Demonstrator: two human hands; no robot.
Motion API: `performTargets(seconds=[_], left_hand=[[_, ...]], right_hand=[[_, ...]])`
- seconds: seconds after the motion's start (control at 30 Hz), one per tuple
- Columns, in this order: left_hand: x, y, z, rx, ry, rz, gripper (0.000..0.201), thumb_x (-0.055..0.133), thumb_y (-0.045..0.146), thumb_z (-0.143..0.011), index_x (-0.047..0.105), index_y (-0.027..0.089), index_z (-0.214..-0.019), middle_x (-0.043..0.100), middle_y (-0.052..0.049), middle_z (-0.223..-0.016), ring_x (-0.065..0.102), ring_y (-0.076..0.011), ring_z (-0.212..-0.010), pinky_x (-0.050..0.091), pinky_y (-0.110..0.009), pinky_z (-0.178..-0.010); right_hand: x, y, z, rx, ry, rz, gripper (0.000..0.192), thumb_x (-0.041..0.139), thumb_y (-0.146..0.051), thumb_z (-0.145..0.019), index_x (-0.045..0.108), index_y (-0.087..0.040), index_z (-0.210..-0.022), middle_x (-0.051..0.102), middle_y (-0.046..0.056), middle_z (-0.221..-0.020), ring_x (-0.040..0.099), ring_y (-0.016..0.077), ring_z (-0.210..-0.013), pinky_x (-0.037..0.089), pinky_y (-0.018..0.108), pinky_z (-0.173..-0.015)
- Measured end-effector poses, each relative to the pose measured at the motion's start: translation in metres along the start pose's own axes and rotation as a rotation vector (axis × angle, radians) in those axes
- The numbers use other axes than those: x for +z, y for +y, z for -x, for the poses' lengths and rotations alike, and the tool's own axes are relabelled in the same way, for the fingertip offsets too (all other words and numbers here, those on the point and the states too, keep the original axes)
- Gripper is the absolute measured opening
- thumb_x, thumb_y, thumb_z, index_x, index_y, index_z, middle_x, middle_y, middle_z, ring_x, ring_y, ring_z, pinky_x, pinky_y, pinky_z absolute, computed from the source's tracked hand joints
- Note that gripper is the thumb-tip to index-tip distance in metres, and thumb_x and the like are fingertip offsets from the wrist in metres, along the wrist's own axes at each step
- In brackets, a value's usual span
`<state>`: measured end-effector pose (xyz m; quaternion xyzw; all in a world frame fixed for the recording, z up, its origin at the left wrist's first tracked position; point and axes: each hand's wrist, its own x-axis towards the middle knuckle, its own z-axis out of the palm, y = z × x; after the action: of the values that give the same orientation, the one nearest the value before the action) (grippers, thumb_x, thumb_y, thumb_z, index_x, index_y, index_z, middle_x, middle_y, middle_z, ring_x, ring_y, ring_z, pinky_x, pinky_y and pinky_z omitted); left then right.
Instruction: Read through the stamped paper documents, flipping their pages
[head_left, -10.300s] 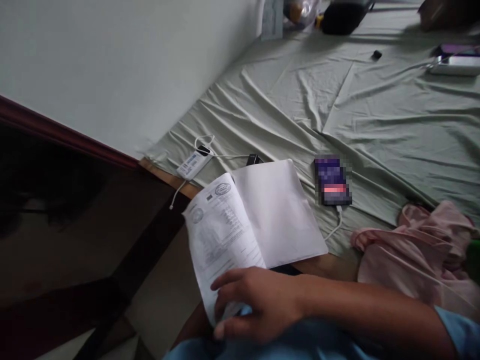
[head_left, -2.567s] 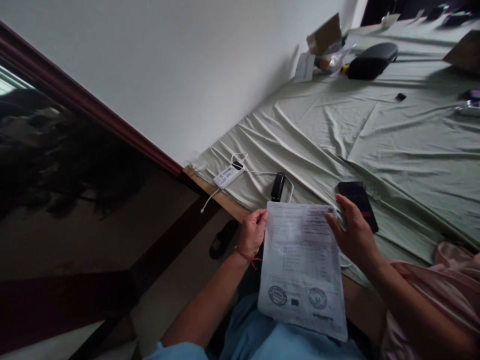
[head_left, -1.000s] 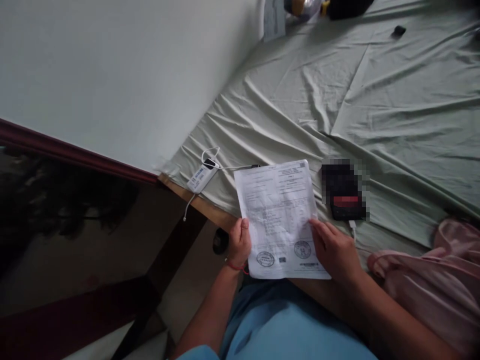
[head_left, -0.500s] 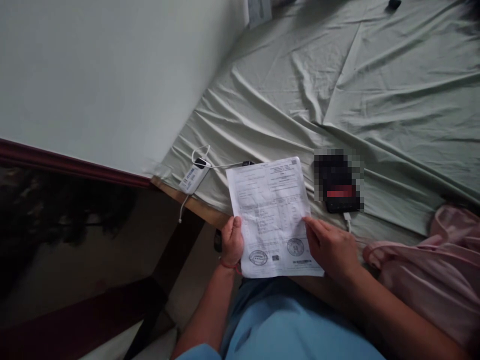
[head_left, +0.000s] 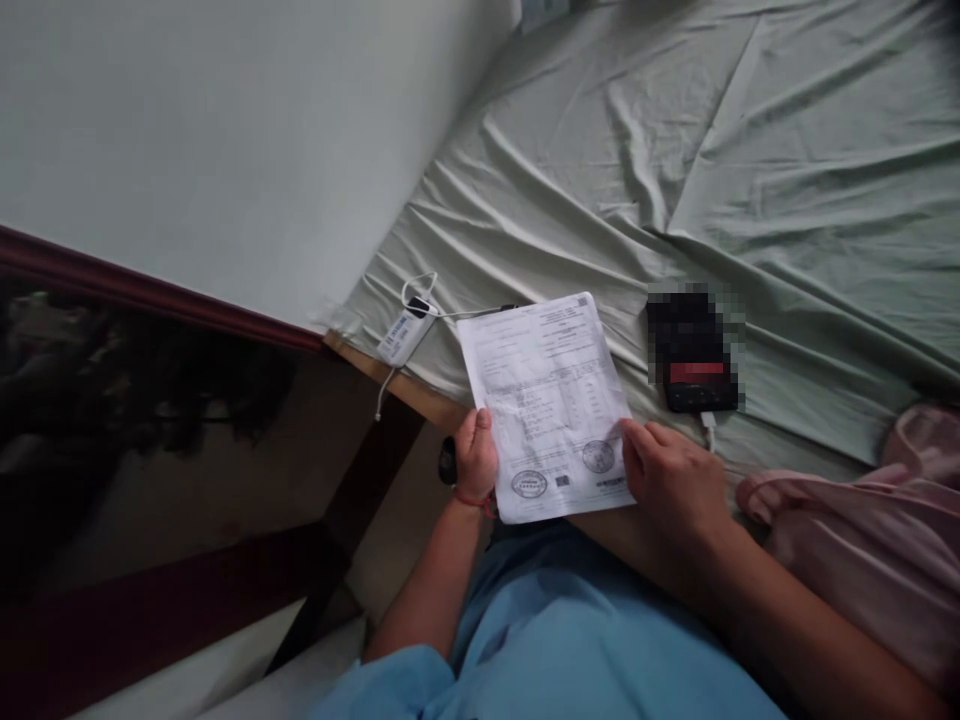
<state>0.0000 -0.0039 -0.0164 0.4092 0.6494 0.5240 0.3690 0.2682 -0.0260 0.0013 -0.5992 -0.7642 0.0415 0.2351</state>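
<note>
I hold a printed paper document [head_left: 547, 400] with two round stamps near its lower edge, over the near edge of a bed covered in a pale green sheet [head_left: 675, 160]. My left hand [head_left: 475, 458], with a red thread at the wrist, pinches the paper's lower left edge. My right hand [head_left: 670, 478] grips its lower right corner. The sheet's far end lies on the bed beside a dark phone [head_left: 694, 350] with a white cable plugged in.
A white power bank [head_left: 403, 332] with a looped white cable lies at the bed's corner near the white wall. A pink garment [head_left: 862, 540] is bunched at the right. A dark wooden frame [head_left: 150, 300] runs along the left. A dark shoe [head_left: 448, 462] sits on the floor.
The paper, earlier folded open under one hand, is now a single sheet held by both hands. Over the last second the hands and paper stay nearly still; only the view shifts slightly.
</note>
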Motion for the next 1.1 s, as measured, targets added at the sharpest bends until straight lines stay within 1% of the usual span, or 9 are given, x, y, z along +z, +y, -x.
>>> performTargets(seconds=[0.1,0.17,0.2,0.4,0.53,0.73,0.9,1.03,1.1], left_hand=[[-0.001,0.001,0.0,0.012,-0.011,-0.09,0.052,0.057,0.066,-0.091,0.065,0.016,-0.083,0.063,-0.004,-0.075,0.057,-0.0174,-0.07,0.047,-0.028,-0.064],[-0.002,0.001,-0.001,0.016,-0.013,-0.127,0.053,0.055,0.066,-0.092,0.064,0.016,-0.081,0.061,-0.004,-0.073,0.055,-0.0163,-0.068,0.044,-0.027,-0.062],[-0.003,0.001,-0.002,0.017,-0.019,-0.133,0.052,0.055,0.065,-0.092,0.063,0.016,-0.08,0.06,-0.003,-0.072,0.053,-0.0157,-0.067,0.042,-0.026,-0.061],[-0.003,0.007,-0.005,-0.073,-0.121,0.035,0.044,0.058,0.056,-0.095,0.068,0.013,-0.091,0.068,-0.006,-0.083,0.057,-0.0154,-0.069,0.044,-0.026,-0.064],[-0.001,0.011,-0.004,-0.074,-0.091,0.049,0.044,0.06,0.055,-0.094,0.07,0.012,-0.092,0.07,-0.006,-0.084,0.06,-0.0165,-0.073,0.046,-0.027,-0.068],[0.0,0.007,-0.001,-0.022,-0.046,-0.054,0.047,0.055,0.057,-0.096,0.067,0.013,-0.083,0.066,-0.005,-0.077,0.056,-0.0161,-0.07,0.044,-0.026,-0.067],[0.0,0.007,-0.001,-0.021,-0.032,-0.099,0.049,0.055,0.059,-0.095,0.066,0.014,-0.079,0.064,-0.004,-0.074,0.054,-0.0161,-0.068,0.042,-0.027,-0.064],[0.001,0.004,-0.001,-0.03,-0.021,-0.037,0.047,0.055,0.058,-0.096,0.068,0.015,-0.083,0.063,-0.004,-0.073,0.054,-0.0158,-0.066,0.041,-0.027,-0.064],[0.001,0.003,-0.001,-0.041,-0.03,-0.027,0.045,0.054,0.056,-0.096,0.069,0.016,-0.085,0.062,-0.003,-0.073,0.053,-0.0157,-0.066,0.042,-0.027,-0.065]], right_hand=[[-0.001,0.001,-0.002,-0.052,0.037,-0.045,0.023,0.056,-0.021,-0.098,0.074,-0.019,-0.112,0.074,0.006,-0.091,0.06,0.0227,-0.088,0.037,0.036,-0.076],[-0.002,0.001,-0.004,-0.078,0.064,-0.083,0.022,0.059,-0.02,-0.097,0.073,-0.021,-0.114,0.076,0.007,-0.105,0.06,0.0259,-0.103,0.037,0.04,-0.088],[-0.002,0.001,-0.005,-0.083,0.068,-0.095,0.02,0.06,-0.019,-0.097,0.073,-0.022,-0.112,0.077,0.006,-0.107,0.06,0.0261,-0.104,0.037,0.042,-0.089],[-0.003,0.002,-0.005,-0.122,0.038,-0.073,0.017,0.057,-0.018,-0.097,0.073,-0.017,-0.104,0.077,0.005,-0.091,0.06,0.0203,-0.078,0.037,0.037,-0.073],[0.0,0.001,-0.002,-0.087,0.071,-0.074,0.018,0.058,-0.018,-0.096,0.073,-0.018,-0.107,0.077,0.003,-0.092,0.063,0.0168,-0.071,0.039,0.032,-0.066],[0.002,0.001,-0.002,-0.06,0.055,-0.121,0.023,0.057,-0.017,-0.097,0.072,-0.018,-0.115,0.076,0.005,-0.121,0.07,0.0194,-0.092,0.048,0.032,-0.077],[0.001,0.003,-0.003,-0.07,0.011,-0.114,0.024,0.058,-0.018,-0.097,0.072,-0.019,-0.116,0.074,0.004,-0.126,0.066,0.0218,-0.09,0.046,0.036,-0.077],[0.002,0.004,-0.003,-0.065,-0.006,-0.086,0.024,0.06,-0.022,-0.098,0.071,-0.021,-0.119,0.073,0.003,-0.13,0.06,0.0286,-0.108,0.04,0.043,-0.09],[0.004,0.004,-0.003,-0.068,-0.008,-0.092,0.023,0.06,-0.022,-0.098,0.071,-0.022,-0.119,0.073,0.003,-0.13,0.058,0.0291,-0.114,0.037,0.045,-0.095]])
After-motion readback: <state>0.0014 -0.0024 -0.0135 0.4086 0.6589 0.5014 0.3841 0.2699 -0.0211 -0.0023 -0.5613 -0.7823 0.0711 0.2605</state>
